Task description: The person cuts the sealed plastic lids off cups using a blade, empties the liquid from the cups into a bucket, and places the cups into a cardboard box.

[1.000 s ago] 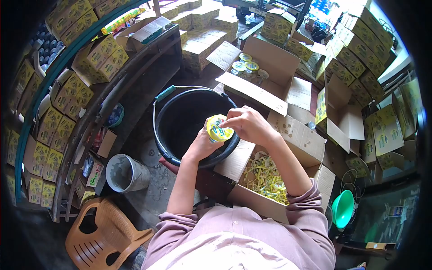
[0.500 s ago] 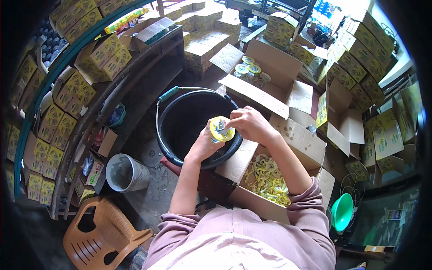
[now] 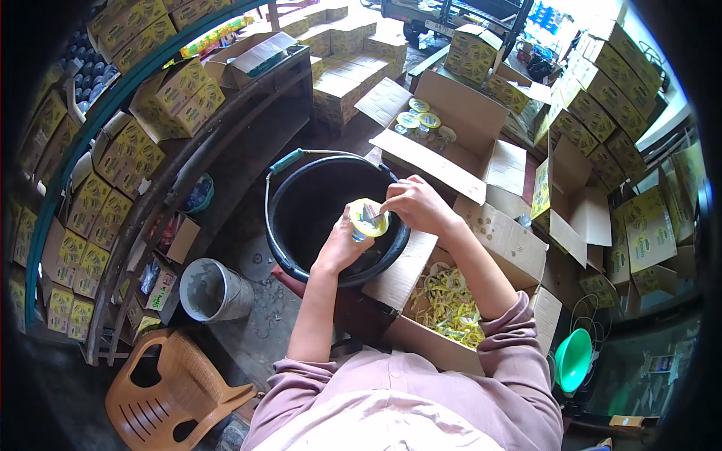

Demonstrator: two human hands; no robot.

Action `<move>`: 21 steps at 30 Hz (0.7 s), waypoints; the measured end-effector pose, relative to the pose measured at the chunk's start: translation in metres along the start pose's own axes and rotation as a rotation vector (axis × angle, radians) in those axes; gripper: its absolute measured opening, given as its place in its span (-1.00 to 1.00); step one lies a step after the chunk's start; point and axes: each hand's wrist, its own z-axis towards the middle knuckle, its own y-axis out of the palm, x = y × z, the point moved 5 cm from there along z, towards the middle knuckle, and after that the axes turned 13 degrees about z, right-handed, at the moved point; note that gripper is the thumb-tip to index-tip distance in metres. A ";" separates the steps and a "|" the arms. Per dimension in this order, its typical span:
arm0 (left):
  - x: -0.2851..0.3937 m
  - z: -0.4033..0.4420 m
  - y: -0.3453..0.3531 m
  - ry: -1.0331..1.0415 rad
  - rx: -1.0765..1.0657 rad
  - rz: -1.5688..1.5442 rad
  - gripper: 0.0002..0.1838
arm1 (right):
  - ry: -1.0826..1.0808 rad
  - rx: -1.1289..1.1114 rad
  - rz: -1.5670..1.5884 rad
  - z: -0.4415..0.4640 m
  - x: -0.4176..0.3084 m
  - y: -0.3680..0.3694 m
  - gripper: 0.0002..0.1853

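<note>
My left hand (image 3: 342, 244) is wrapped round a small plastic cup (image 3: 360, 231) with a yellow-and-white printed lid, its top facing up. At the lid, my right hand (image 3: 418, 207) pinches a thin grey, blade-like piece (image 3: 374, 219) whose tip meets the lid's surface; its exact kind is hard to make out. Both hands are over the right side of a large black bucket (image 3: 301, 218) with a wire handle. Just below my right forearm, an open cardboard box (image 3: 421, 342) holds a tangle of yellow strips (image 3: 449, 301).
Several lidded cups (image 3: 418, 119) sit in an open carton (image 3: 470, 101) beyond the bucket. A grey pail (image 3: 214, 292) and a brown plastic chair (image 3: 169, 391) stand at left. Stacked yellow cartons (image 3: 602, 98) line both sides. A green bowl (image 3: 574, 359) is at right.
The grey piece now shows more plainly across the lid, and the lid's printed face looks partly opened up. Both hands stay in nearly the same place; the view has shifted slightly.
</note>
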 end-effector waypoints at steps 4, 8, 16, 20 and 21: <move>-0.003 0.000 0.001 -0.043 0.021 0.051 -0.31 | 0.032 0.105 0.063 -0.013 0.019 -0.005 -0.79; 0.000 -0.004 -0.005 -0.047 0.039 0.100 -0.28 | 0.099 0.229 -0.036 -0.038 0.017 -0.022 -0.78; -0.014 -0.003 0.005 -0.206 0.100 0.585 -0.19 | 0.351 0.647 0.159 -0.158 -0.029 -0.024 -0.74; -0.004 -0.002 0.003 -0.192 0.194 0.829 -0.33 | 0.641 0.811 0.248 -0.239 -0.053 0.007 -0.72; -0.004 -0.002 0.004 -0.196 0.205 0.883 -0.35 | 0.708 0.841 0.246 -0.256 -0.061 0.012 -0.72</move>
